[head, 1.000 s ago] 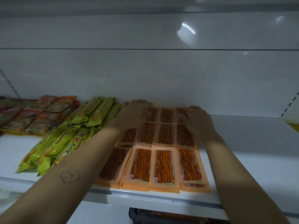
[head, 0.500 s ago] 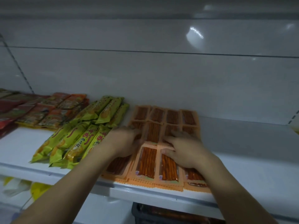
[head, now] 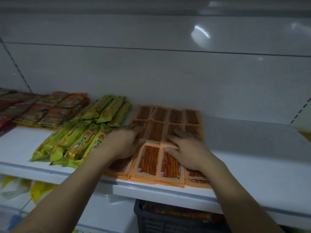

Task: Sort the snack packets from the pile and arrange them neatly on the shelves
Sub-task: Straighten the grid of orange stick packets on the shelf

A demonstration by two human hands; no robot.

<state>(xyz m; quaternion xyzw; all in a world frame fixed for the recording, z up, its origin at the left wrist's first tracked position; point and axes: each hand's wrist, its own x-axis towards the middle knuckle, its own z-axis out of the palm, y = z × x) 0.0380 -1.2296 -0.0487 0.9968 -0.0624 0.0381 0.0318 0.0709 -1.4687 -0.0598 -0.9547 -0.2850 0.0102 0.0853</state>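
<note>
Orange snack packets (head: pixel 149 158) lie half-hidden under left hand (head: pixel 123 142) and right hand (head: pixel 188 148), fingers flat.

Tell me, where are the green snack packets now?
In the head view, the green packets lie on the white shelf, left of centre, between the red packets and the orange stick packets.

we take this for a shop: a white metal display shelf (head: pixel 252 157) with a slotted upright (head: pixel 303 110) at its right edge carries rows of identical snack packets (head: pixel 151 158) laid out like stock.
</note>
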